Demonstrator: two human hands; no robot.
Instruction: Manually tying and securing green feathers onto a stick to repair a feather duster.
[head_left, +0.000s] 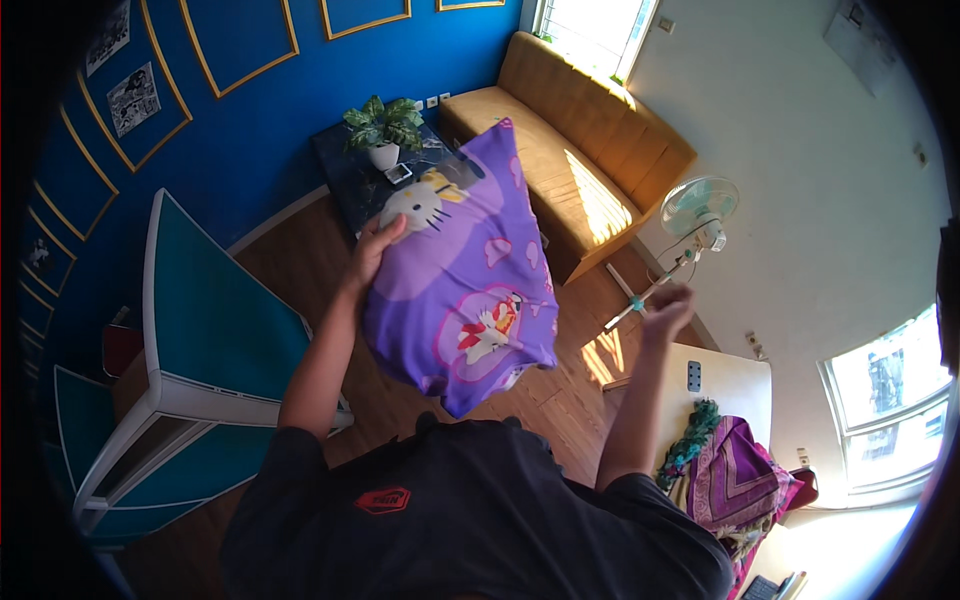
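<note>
In front of my chest hangs a purple pillow (465,270) printed with a white cartoon cat and other small figures. My left hand (378,248) grips its left edge, the thumb lying over the printed cat's face. The pillow is tilted, one corner pointing up and away, and its lower edge is bunched near my shirt. To its right, my right hand (668,312) is raised in the air, apart from the pillow. Its fingers look curled in, slightly blurred, with nothing visible in them.
A potted plant (384,135) stands on a dark low table (340,165) ahead. Beyond the pillow is a tan bench (565,160). A standing fan (698,212) is at the right, near a pale table (735,385) bearing folded patterned cloth (735,470). Teal partitions (215,300) stand left.
</note>
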